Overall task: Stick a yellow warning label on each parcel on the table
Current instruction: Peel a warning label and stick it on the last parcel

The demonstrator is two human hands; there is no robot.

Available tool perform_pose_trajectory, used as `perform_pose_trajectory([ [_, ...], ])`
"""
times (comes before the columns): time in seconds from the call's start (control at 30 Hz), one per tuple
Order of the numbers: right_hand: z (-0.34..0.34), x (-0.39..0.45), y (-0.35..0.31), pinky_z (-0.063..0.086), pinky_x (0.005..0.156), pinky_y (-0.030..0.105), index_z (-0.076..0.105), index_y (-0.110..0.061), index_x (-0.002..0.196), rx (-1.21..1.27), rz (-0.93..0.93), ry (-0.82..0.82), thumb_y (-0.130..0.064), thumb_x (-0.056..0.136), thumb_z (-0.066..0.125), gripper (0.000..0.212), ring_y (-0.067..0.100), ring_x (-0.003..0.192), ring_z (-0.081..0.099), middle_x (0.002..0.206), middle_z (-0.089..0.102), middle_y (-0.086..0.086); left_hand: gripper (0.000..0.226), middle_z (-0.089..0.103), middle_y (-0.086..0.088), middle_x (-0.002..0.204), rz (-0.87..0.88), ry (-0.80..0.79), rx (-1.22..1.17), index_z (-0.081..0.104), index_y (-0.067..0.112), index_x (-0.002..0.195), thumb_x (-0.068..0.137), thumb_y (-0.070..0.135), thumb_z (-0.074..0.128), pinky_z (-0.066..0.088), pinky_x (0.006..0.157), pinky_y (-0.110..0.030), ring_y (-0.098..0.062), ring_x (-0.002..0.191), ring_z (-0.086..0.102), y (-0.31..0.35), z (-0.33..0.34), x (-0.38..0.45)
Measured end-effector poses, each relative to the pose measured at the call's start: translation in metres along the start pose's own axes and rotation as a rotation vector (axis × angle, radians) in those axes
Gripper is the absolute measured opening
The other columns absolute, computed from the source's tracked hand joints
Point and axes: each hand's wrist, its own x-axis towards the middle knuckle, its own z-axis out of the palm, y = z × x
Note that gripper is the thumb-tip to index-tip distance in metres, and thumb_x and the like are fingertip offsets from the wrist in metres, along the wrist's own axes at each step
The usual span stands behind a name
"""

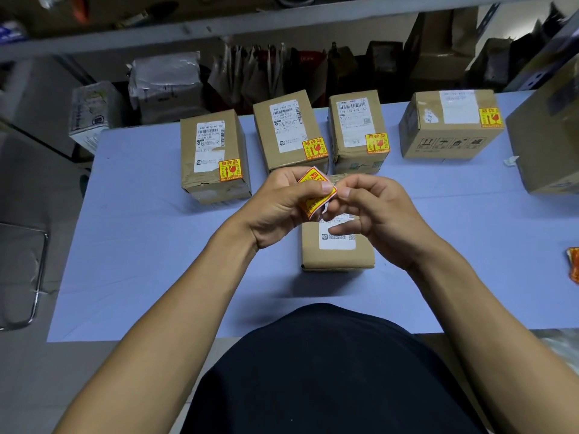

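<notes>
Both hands meet above the table's middle, pinching one yellow and red warning label [315, 200]. My left hand [282, 208] grips its left side; my right hand [372, 211] pinches its right edge with thumb and forefinger. Under the hands lies a small brown parcel [336, 255] with a white shipping slip, partly hidden, with no yellow label visible on it. Behind stand several brown parcels, each with a yellow label: a far-left parcel [213, 158], a second parcel [286, 133], a third parcel [357, 130] and a wider box [448, 126].
The pale blue table [156, 245] carries a large brown box [545, 139] at its right edge and a strip of yellow labels [574, 264] at the far right. Shelving with bags and boxes stands behind the table. A metal-framed chair [22, 270] is at the left.
</notes>
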Motion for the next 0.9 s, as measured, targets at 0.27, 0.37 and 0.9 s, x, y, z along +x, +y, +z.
perform_pose_trajectory([
  [0.27, 0.0032, -0.0042, 0.001, 0.06, 0.058, 0.026, 0.062, -0.008, 0.084, 0.002, -0.034, 0.023, -0.003, 0.101, 0.049, 0.022, 0.015, 0.07, 0.066, 0.068, 0.065, 0.002, 0.017, 0.065, -0.008, 0.063, -0.009, -0.012, -0.007, 0.067, 0.007, 0.079, 0.092, 0.001, 0.057, 0.05, 0.054, -0.02, -0.012, 0.051, 0.059, 0.0013, 0.0044, -0.003],
  [0.37, 0.0033, -0.0051, 0.0009, 0.06, 0.058, 0.027, 0.064, -0.009, 0.083, -0.006, -0.04, 0.038, -0.004, 0.1, 0.05, 0.023, 0.017, 0.072, 0.066, 0.069, 0.066, 0.004, 0.013, 0.065, -0.009, 0.066, -0.011, 0.005, 0.0, 0.067, 0.006, 0.081, 0.091, 0.001, 0.06, 0.05, 0.054, -0.019, -0.013, 0.055, 0.06, -0.0015, 0.0036, -0.002],
  [0.9, 0.0013, -0.0052, 0.0006, 0.06, 0.057, 0.028, 0.068, -0.011, 0.079, 0.031, -0.038, 0.05, -0.001, 0.098, 0.054, 0.025, 0.019, 0.069, 0.07, 0.071, 0.07, 0.007, 0.016, 0.066, -0.006, 0.065, 0.007, 0.025, 0.012, 0.068, 0.009, 0.077, 0.089, 0.0, 0.062, 0.052, 0.058, -0.022, -0.012, 0.057, 0.062, -0.0036, 0.0026, -0.0002],
])
